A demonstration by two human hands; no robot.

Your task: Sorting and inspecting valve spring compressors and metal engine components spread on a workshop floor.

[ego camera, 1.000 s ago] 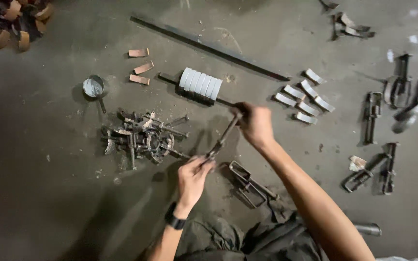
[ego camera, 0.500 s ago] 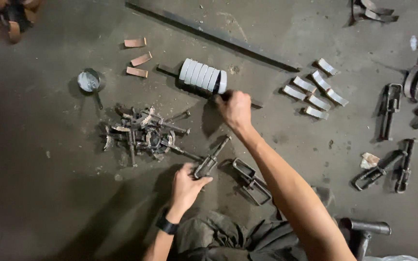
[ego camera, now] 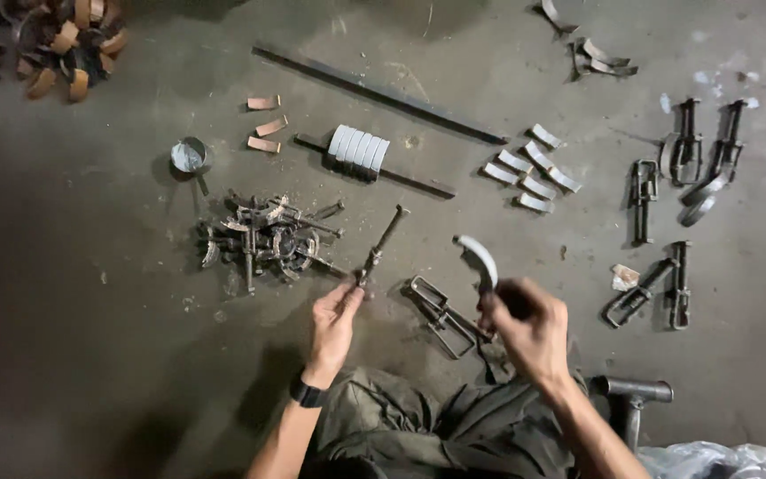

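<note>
My left hand (ego camera: 334, 318) grips the near end of a slim metal screw clamp (ego camera: 379, 251), which slants up and away over the concrete floor. Lifted above my lap, my right hand (ego camera: 527, 330) holds a curved silver-grey metal shoe (ego camera: 479, 259) by its lower end. Between the two hands a rectangular wire-frame clamp (ego camera: 441, 312) lies on the floor. A row of similar curved shoes (ego camera: 358, 148) sits threaded on a thin rod farther out. To the left of the screw clamp is a pile of dark metal clamps (ego camera: 263, 244).
A long dark bar (ego camera: 379, 93) lies beyond the rod. Several loose silver shoes (ego camera: 534, 173) and more clamps (ego camera: 684, 151) lie at the right. A small tin cup (ego camera: 190, 156), copper-coloured strips (ego camera: 263, 124) and brown pieces (ego camera: 73, 40) are at the left. A grey pipe tool (ego camera: 631, 390) rests by my right knee.
My right hand reached out to the row of shoes on the rod, then drew back toward me with one curved shoe in it. My left hand kept hold of the screw clamp.
</note>
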